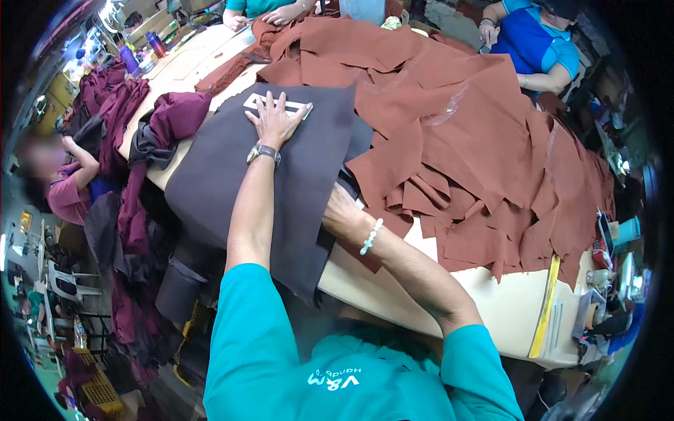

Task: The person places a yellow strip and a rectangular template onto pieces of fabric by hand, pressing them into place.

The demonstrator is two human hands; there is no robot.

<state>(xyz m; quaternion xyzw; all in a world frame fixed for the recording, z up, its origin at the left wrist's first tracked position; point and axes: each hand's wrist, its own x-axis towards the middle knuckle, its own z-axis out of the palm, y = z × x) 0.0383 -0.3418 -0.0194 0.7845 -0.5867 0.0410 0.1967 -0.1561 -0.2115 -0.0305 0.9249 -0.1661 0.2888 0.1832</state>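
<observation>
I've got the left hand [276,125] on the dark cloth [217,161], fingers spread wide over a white template [253,102] lying on it. Right hand [342,209] at the dark cloth's right edge, fingers hidden, can't tell if I'm holding anything. Dark cloth hangs over the table [379,288] edge; rust cloth [463,161] heaped right of it, maroon cloth [181,116] left.

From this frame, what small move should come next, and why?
Perhaps straighten the edge of the dark cloth with the right hand: it sits there, fingers mostly hidden, while the left hand lies spread over the white piece on top.
</observation>
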